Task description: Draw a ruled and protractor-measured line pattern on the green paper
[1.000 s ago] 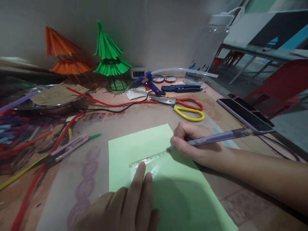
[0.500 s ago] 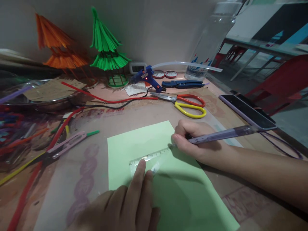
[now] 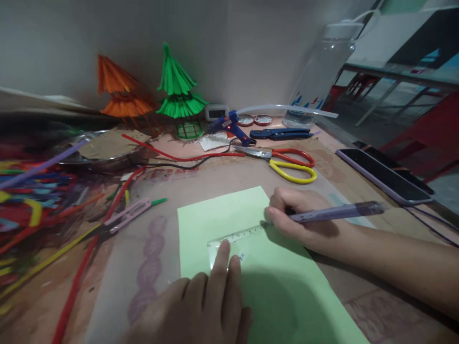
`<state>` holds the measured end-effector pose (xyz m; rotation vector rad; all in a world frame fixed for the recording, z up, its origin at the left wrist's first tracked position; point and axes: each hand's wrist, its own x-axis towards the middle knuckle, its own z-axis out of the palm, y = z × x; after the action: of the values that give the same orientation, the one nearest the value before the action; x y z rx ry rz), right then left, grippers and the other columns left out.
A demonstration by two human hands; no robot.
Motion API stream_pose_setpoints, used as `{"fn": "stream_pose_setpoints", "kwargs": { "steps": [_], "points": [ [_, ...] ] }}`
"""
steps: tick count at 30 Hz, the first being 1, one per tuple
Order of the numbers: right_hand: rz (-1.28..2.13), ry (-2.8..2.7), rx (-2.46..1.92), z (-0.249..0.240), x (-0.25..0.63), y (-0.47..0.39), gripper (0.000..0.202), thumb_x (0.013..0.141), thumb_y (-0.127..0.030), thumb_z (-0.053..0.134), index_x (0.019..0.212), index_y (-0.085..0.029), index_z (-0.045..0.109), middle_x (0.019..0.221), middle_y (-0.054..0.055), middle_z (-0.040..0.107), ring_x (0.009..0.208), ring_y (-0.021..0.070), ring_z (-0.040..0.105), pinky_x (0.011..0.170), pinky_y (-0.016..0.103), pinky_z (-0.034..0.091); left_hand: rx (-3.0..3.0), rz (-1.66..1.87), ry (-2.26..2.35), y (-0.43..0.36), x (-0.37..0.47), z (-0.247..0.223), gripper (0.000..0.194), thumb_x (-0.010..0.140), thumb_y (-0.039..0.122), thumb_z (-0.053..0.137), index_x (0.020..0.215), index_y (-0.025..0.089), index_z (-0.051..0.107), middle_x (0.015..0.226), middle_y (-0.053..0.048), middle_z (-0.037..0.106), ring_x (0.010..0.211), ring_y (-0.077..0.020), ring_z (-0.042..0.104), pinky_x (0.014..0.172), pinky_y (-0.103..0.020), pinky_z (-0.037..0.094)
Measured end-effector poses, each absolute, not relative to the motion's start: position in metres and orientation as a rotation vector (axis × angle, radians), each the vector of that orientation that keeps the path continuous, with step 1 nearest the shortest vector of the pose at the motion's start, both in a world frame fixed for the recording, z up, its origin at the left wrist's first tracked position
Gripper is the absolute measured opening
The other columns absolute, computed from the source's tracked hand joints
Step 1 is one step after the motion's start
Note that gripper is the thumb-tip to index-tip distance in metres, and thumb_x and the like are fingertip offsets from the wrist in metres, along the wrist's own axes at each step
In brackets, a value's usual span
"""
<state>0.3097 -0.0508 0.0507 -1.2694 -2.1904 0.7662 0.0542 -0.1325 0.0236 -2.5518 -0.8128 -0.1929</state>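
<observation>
A sheet of light green paper (image 3: pixel 201 220) lies on the table, with a clear triangular ruler (image 3: pixel 236 235) flat on it. My left hand (image 3: pixel 208 301) presses the ruler down with extended fingertips, its fingers stretched out. At the ruler's right end, my right hand (image 3: pixel 297 215) grips a purple pen (image 3: pixel 337 212), tip low at the ruler's edge. The exact contact of the tip is hard to see. Beyond the paper rest scissors (image 3: pixel 292 165) with one red and one yellow handle.
Behind stand a blue glue gun (image 3: pixel 234 126), navy pliers (image 3: pixel 281 134), a clear bottle (image 3: pixel 319 76) and orange (image 3: pixel 124 91) and green (image 3: pixel 179 86) pipe-cleaner towers. A phone (image 3: pixel 383 174) lies right. Pink snips (image 3: pixel 129 215) and several pipe cleaners (image 3: pixel 39 191) lie left.
The whole view has shifted, so the scene sits further right and slightly lower. Both hands keep the same hold on ruler and pen, with the pen tip still near the ruler's right end.
</observation>
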Motion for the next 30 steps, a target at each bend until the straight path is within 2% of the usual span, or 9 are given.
{"fn": "stream_pose_setpoints", "kwargs": {
  "steps": [6, 10, 13, 15, 19, 23, 26, 28, 30],
  "points": [
    [0.684, -2.07, -1.205, 0.042, 0.315, -0.045, 0.035, 0.099, -0.039, 0.054, 0.068, -0.024, 0.048, 0.061, -0.002, 0.05, 0.053, 0.0137, 0.046, 0.05, 0.026, 0.038, -2.557, -0.187, -0.872, -0.128, 0.057, 0.019, 0.041, 0.105, 0.039, 0.05, 0.128, 0.01, 0.069, 0.125, -0.022, 0.077, 0.057, -0.0183, 0.071, 0.043, -0.027, 0.049],
    [0.689, -2.012, -1.196, 0.036, 0.317, -0.043, 0.042, 0.101, -0.051, 0.056, 0.069, -0.024, 0.055, 0.062, 0.0, 0.056, 0.056, 0.0166, 0.053, 0.053, 0.029, 0.042, -2.481, -0.29, -0.852, -0.127, 0.063, 0.014, 0.046, 0.104, 0.046, 0.051, 0.12, 0.007, 0.071, 0.117, -0.023, 0.079, 0.056, -0.0193, 0.07, 0.04, -0.028, 0.047],
    [0.735, -1.893, -1.26, 0.033, 0.313, -0.044, 0.047, 0.101, -0.061, 0.054, 0.07, -0.025, 0.057, 0.062, 0.002, 0.058, 0.057, 0.0193, 0.055, 0.054, 0.032, 0.045, -2.514, -0.253, -0.955, -0.125, 0.071, 0.014, 0.051, 0.105, 0.052, 0.051, 0.122, 0.007, 0.069, 0.122, -0.021, 0.078, 0.066, -0.0223, 0.074, 0.042, -0.03, 0.05],
    [0.755, -1.831, -1.309, 0.031, 0.312, -0.044, 0.048, 0.1, -0.064, 0.052, 0.072, -0.025, 0.059, 0.062, 0.002, 0.058, 0.056, 0.0204, 0.056, 0.052, 0.033, 0.045, -2.584, -0.243, -0.971, -0.122, 0.075, 0.016, 0.051, 0.107, 0.049, 0.049, 0.119, 0.004, 0.068, 0.122, -0.024, 0.076, 0.073, -0.0257, 0.076, 0.043, -0.032, 0.049],
    [0.67, -1.872, -1.369, 0.028, 0.317, -0.036, 0.052, 0.1, -0.068, 0.047, 0.073, -0.025, 0.06, 0.059, 0.001, 0.058, 0.056, 0.0212, 0.057, 0.053, 0.034, 0.047, -2.652, -0.204, -0.927, -0.113, 0.074, 0.026, 0.034, 0.105, 0.046, 0.056, 0.093, 0.016, 0.068, 0.087, -0.007, 0.073, 0.069, -0.0215, 0.069, 0.046, -0.03, 0.047],
    [0.603, -2.039, -1.278, 0.025, 0.328, -0.024, 0.052, 0.102, -0.064, 0.045, 0.072, -0.026, 0.064, 0.063, 0.005, 0.065, 0.058, 0.0237, 0.064, 0.053, 0.035, 0.054, -2.687, -0.21, -1.029, -0.107, 0.064, 0.038, 0.043, 0.105, 0.058, 0.054, 0.104, 0.016, 0.065, 0.094, -0.006, 0.069, 0.085, -0.0247, 0.068, 0.063, -0.035, 0.056],
    [0.318, -2.141, -1.146, 0.021, 0.333, -0.017, 0.037, 0.101, -0.052, 0.052, 0.085, -0.027, 0.074, 0.084, 0.009, 0.078, 0.076, 0.0278, 0.074, 0.067, 0.037, 0.062, -2.745, -0.162, -1.089, -0.103, 0.058, 0.041, 0.033, 0.107, 0.047, 0.056, 0.11, 0.015, 0.064, 0.101, -0.007, 0.069, 0.089, -0.0252, 0.066, 0.069, -0.037, 0.056],
    [0.113, -2.268, -1.006, 0.016, 0.337, -0.013, 0.026, 0.099, -0.044, 0.058, 0.095, -0.027, 0.077, 0.098, 0.011, 0.08, 0.089, 0.0296, 0.077, 0.079, 0.04, 0.064, -2.808, -0.123, -1.077, -0.102, 0.055, 0.042, 0.016, 0.104, 0.031, 0.062, 0.109, 0.015, 0.065, 0.104, -0.007, 0.07, 0.09, -0.0243, 0.066, 0.072, -0.036, 0.056],
    [-0.075, -2.309, -1.023, 0.012, 0.342, -0.009, 0.028, 0.1, -0.035, 0.053, 0.107, -0.025, 0.078, 0.114, 0.014, 0.078, 0.105, 0.0317, 0.075, 0.089, 0.045, 0.063, -2.858, -0.104, -1.082, -0.1, 0.052, 0.045, 0.013, 0.097, 0.02, 0.067, 0.109, 0.015, 0.065, 0.107, -0.007, 0.07, 0.093, -0.0246, 0.066, 0.077, -0.036, 0.056]
  ]
}}
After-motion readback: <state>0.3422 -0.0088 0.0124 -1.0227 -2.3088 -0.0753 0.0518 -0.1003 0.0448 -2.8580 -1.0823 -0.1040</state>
